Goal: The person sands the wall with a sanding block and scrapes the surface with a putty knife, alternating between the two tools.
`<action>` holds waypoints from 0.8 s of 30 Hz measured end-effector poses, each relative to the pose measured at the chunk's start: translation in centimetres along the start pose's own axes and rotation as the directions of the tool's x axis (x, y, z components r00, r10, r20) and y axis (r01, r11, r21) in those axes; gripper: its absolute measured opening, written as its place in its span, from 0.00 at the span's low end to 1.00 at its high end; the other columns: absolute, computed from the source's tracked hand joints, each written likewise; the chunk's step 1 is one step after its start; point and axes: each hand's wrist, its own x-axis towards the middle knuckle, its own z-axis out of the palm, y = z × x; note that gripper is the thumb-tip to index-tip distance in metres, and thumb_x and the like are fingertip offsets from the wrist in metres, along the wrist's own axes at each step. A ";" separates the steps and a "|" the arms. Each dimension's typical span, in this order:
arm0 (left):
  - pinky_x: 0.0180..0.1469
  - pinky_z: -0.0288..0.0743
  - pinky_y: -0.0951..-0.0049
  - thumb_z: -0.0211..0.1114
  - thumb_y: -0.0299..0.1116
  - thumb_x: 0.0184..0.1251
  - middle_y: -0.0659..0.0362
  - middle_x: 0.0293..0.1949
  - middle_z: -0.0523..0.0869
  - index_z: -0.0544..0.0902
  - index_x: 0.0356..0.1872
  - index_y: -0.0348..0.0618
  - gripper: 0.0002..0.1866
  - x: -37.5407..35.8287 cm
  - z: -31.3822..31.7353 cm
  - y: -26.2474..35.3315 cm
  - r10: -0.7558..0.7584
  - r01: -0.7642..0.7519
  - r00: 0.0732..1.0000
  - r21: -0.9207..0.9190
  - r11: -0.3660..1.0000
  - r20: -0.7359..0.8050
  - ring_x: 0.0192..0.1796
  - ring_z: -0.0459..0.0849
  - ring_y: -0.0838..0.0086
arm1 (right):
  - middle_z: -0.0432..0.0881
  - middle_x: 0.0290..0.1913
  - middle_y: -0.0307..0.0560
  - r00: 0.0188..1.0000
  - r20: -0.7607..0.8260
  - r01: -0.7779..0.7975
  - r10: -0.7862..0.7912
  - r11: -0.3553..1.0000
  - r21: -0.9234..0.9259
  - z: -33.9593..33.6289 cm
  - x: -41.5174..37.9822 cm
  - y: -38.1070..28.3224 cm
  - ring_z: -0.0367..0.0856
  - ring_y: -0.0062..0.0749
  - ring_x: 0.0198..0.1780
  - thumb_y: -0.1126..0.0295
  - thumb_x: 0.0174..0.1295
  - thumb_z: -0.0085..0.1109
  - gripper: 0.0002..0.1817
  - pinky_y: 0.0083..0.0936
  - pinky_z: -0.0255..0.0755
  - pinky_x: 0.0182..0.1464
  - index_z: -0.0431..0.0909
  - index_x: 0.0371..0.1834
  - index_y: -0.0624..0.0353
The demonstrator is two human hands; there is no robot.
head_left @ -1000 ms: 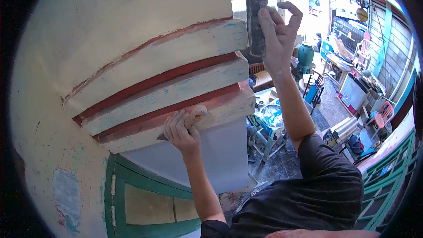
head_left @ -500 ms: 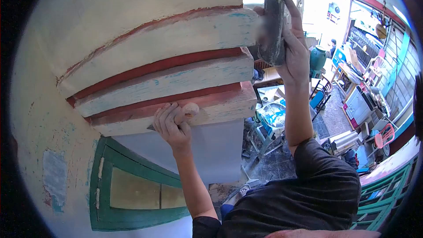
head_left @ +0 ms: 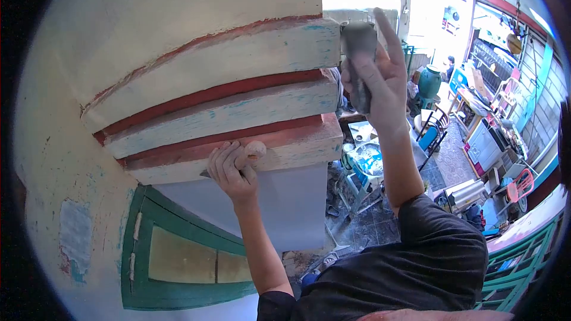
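A stepped white ledge (head_left: 220,107) with red grooves and bluish paint marks runs along the wall. My left hand (head_left: 233,172) rests at its lowest band, fingers wrapped round a tool with a pale rounded handle end (head_left: 256,150); a thin dark tip shows beside the fingers. At the ledge's right end, my right hand (head_left: 385,80) grips a dark, dusty block (head_left: 361,92) against or close beside the top band's end face. The block's upper part is blurred, and one finger points upward.
Below the ledge is a green-framed window (head_left: 140,249). On the right are a cluttered blue-topped table (head_left: 366,157), a green jar (head_left: 429,80), a dark chair (head_left: 437,128) and a pink chair (head_left: 520,184). A person (head_left: 450,62) is in the far background.
My right hand and the dark block have moved down and slightly left, and the block is tilted differently. My left hand stays at the lowest band. The view has shifted slightly.
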 end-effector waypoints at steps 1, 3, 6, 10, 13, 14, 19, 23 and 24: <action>0.67 0.72 0.46 0.53 0.35 0.83 0.53 0.49 0.88 0.80 0.47 0.41 0.10 -0.1 0.1 0.0 -0.009 0.009 1.000 0.010 1.000 0.002 0.56 0.85 0.55 | 0.83 0.53 0.53 0.997 -0.053 0.044 -0.053 0.985 -0.165 0.7 -0.2 -0.2 0.85 0.24 0.40 0.70 0.76 0.60 0.26 0.19 0.81 0.40 0.68 0.73 0.66; 0.66 0.72 0.46 0.54 0.34 0.83 0.53 0.49 0.88 0.81 0.48 0.41 0.10 -0.2 0.2 -0.2 0.000 0.000 1.000 -0.009 1.000 -0.009 0.56 0.85 0.55 | 0.79 0.61 0.54 0.950 -0.048 0.238 -0.307 0.817 -0.525 1.1 0.0 0.1 0.87 0.25 0.41 0.72 0.66 0.73 0.17 0.19 0.82 0.44 0.82 0.54 0.70; 0.66 0.73 0.46 0.55 0.33 0.82 0.53 0.49 0.88 0.81 0.48 0.40 0.09 -0.1 0.1 -0.1 0.004 -0.005 1.000 -0.025 1.000 -0.014 0.56 0.85 0.55 | 0.76 0.65 0.55 0.842 0.254 0.426 -0.476 0.298 -0.854 1.6 -0.4 -1.4 0.87 0.28 0.43 0.74 0.62 0.75 0.11 0.21 0.83 0.45 0.86 0.43 0.70; 0.66 0.73 0.46 0.55 0.31 0.81 0.53 0.49 0.88 0.81 0.48 0.39 0.08 0.1 -0.1 0.0 0.013 -0.013 1.000 -0.029 0.999 0.004 0.56 0.85 0.56 | 0.80 0.62 0.55 0.738 0.349 0.545 -0.577 0.204 -0.814 2.6 0.3 0.2 0.88 0.37 0.49 0.75 0.59 0.75 0.13 0.28 0.85 0.47 0.88 0.45 0.68; 0.67 0.72 0.46 0.57 0.32 0.80 0.53 0.50 0.88 0.81 0.48 0.39 0.08 0.0 -0.2 -0.2 -0.001 0.004 0.999 -0.057 0.998 0.041 0.57 0.85 0.56 | 0.81 0.63 0.53 0.730 0.387 0.514 -0.563 0.079 -0.854 3.1 0.5 0.6 0.87 0.42 0.52 0.75 0.58 0.75 0.15 0.32 0.85 0.50 0.88 0.49 0.65; 0.67 0.72 0.46 0.57 0.32 0.80 0.53 0.50 0.88 0.81 0.48 0.39 0.08 0.0 -0.3 -0.2 0.002 0.001 0.999 -0.062 0.998 0.044 0.57 0.85 0.56 | 0.81 0.64 0.51 0.737 0.395 0.489 -0.548 0.030 -0.872 3.3 0.3 0.7 0.85 0.43 0.54 0.75 0.58 0.75 0.16 0.32 0.84 0.52 0.88 0.49 0.64; 0.68 0.71 0.46 0.61 0.32 0.77 0.54 0.51 0.87 0.81 0.47 0.41 0.07 0.1 -0.4 -0.3 0.007 -0.003 0.999 -0.098 0.995 0.041 0.59 0.84 0.57 | 0.82 0.64 0.50 0.740 0.380 0.354 -0.555 -0.159 -0.922 5.1 -0.5 0.8 0.80 0.42 0.55 0.74 0.55 0.77 0.17 0.34 0.79 0.55 0.90 0.49 0.63; 0.68 0.72 0.46 0.61 0.33 0.77 0.55 0.50 0.87 0.80 0.47 0.42 0.06 0.0 -0.1 -0.3 0.011 -0.007 0.999 -0.113 0.994 0.034 0.58 0.84 0.57 | 0.82 0.63 0.51 0.723 0.329 0.330 -0.607 -0.116 -0.937 5.7 -0.4 1.0 0.79 0.44 0.55 0.73 0.53 0.78 0.18 0.34 0.79 0.54 0.90 0.49 0.62; 0.67 0.72 0.47 0.61 0.33 0.78 0.56 0.50 0.87 0.80 0.46 0.43 0.06 0.0 -0.1 -0.3 0.005 -0.002 0.999 -0.104 0.995 0.032 0.58 0.84 0.58 | 0.82 0.63 0.51 0.722 0.326 0.321 -0.610 -0.122 -0.939 5.7 -0.3 1.2 0.79 0.44 0.55 0.73 0.53 0.78 0.18 0.34 0.79 0.54 0.90 0.49 0.62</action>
